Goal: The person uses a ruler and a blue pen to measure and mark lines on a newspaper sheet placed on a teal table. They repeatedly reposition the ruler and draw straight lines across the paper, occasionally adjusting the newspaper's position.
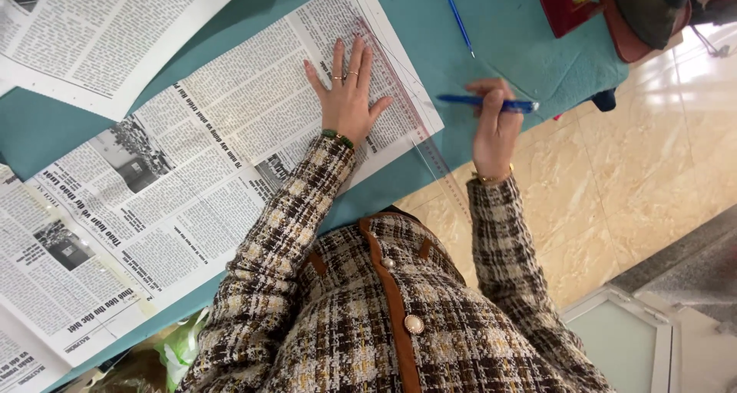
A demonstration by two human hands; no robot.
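I note the blue pen (487, 103) clamped in the grip of the right hand (495, 128), fingers curled fully round its barrel, the pen lying crosswise above the teal desk (507, 32) near its edge. Just to the left of that grip runs a clear ruler (418, 120), laid along the right margin of the newspaper sheet (230, 147); whether the pen tip meets the ruler I cannot tell. The left hand (347, 94) lies flat on that sheet with fingers spread wide, holding nothing, pressing the paper just beside the ruler. Beyond the right grip, further onto the desk, I see a second blue pen (459, 21) lying loose. Farther out past the left hand, more newspaper sheets (100, 32) overlap across the desk. A red box (564, 5) sits at the desk's far corner, above the tiled floor (614, 178).
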